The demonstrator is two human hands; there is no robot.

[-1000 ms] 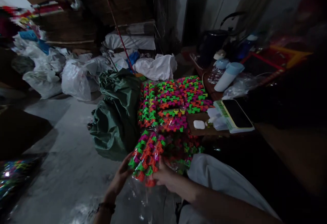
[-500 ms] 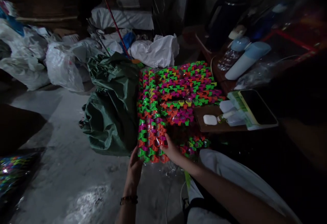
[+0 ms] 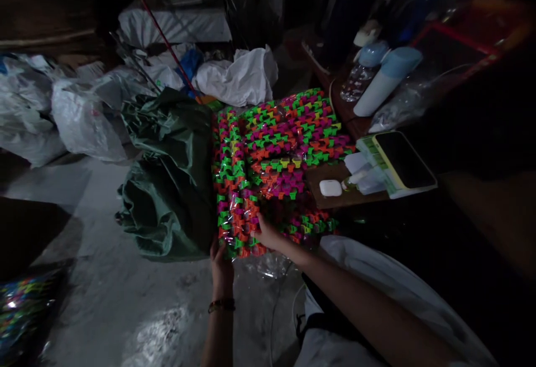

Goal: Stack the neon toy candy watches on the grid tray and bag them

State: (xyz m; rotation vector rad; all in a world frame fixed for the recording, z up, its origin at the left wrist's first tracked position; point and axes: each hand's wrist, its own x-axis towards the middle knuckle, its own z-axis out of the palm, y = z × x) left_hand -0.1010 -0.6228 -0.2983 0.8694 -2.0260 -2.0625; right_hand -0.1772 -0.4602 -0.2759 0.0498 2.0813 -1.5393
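Observation:
Rows of clear plastic packs (image 3: 293, 132), filled with small bright green, orange, magenta and yellow plastic pieces, lie in a wide stack. Along the stack's left side runs a long clear pack of these pieces (image 3: 234, 188). My left hand (image 3: 221, 263) grips its near left corner, with the fingertips partly hidden at the edge. My right hand (image 3: 270, 237) closes on the near right edge of the same pack, thumb on top. The exact kind of the pieces is too small and dark to tell.
A dark green sack (image 3: 167, 188) stands left of the packs. Beyond are white bags (image 3: 84, 113). At right, a small brown board (image 3: 318, 191) carries a white earphone case (image 3: 330, 188) and a phone (image 3: 404, 160); a white bottle (image 3: 385, 85) stands behind. Another colourful pack (image 3: 25, 305) lies lower left.
The view has shifted, so most things sit a little further left and higher. Both hands remain at the near end of the long pack; the left forearm is more upright.

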